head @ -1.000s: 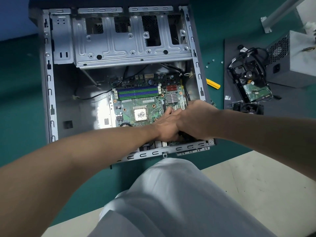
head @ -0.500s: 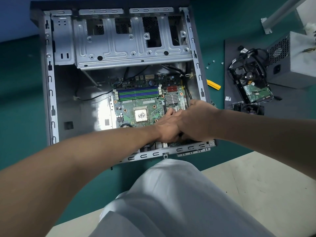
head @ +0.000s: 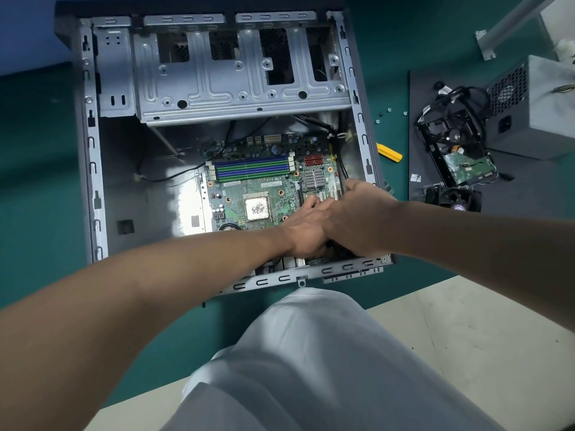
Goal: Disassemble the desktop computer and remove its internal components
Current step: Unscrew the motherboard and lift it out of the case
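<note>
Both hands are low in the near right corner of the case [head: 93,181]. The left hand [head: 306,227] and right hand [head: 357,219] touch each other. The left fingers [head: 312,201] bend down onto the board [head: 264,185], and the right fingers are hidden under the hand. I cannot tell if either hand grips anything. The board lies flat on the case floor, under and just left of the fingers. I think it is thin, stiff and light, and easy to break. It is best held by its bare edges, not by the chip [head: 257,208] left of the fingers or the heat fins [head: 314,177] just past them. Past the fingers, the case also holds blue and green slots [head: 252,169] and black wires [head: 337,150]. Farther still is the metal cage [head: 217,82], whose bays look bare. The case looks heavy, with hard edges. Right of the fingers, on the bench [head: 37,181], lie a yellow tool [head: 389,153], screws [head: 389,111], a fan [head: 454,200], a drive [head: 466,164] and a power box [head: 535,113].
</note>
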